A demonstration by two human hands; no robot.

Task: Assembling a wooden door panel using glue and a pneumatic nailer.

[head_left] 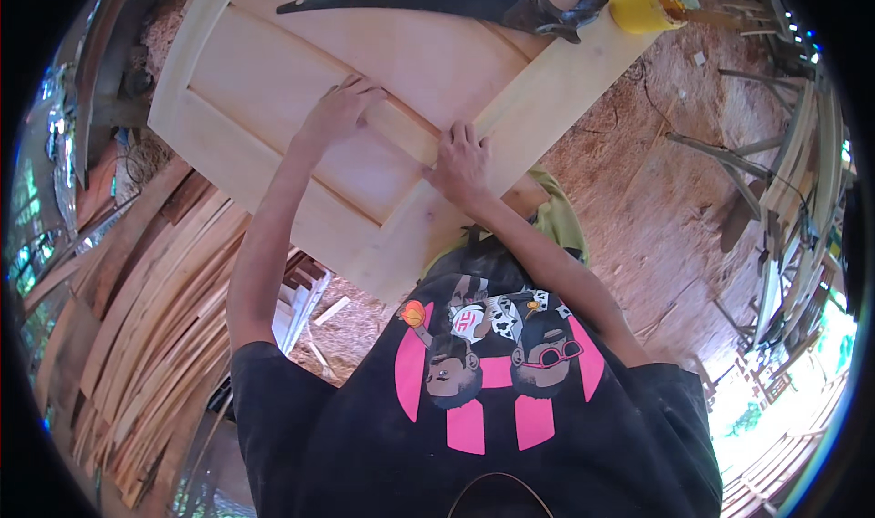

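My left grip (346, 108) rests with its fingers bent over the rail (398, 128) that crosses the panel (415, 62); my right grip (462, 158) sits at that rail's near end, its fingers curled down. I cannot tell whether either one pinches the wood or only presses on it.

The panel, pale wood with sunken fields in a frame, lies slantwise in front of me, its near edge by my lap. Across its far part, beyond both hands, lies a dark saw (410, 1), tip to the left, handle to the right. Just beside that handle stands a yellow pot (636, 10), near the panel's right edge. These two take up the far part; the rail between my hands is unobstructed.

Farther out, I see long planks (159, 336) stacked on my left, reddish ground (638, 172) on my right, and timber (793, 176) propped up past it.
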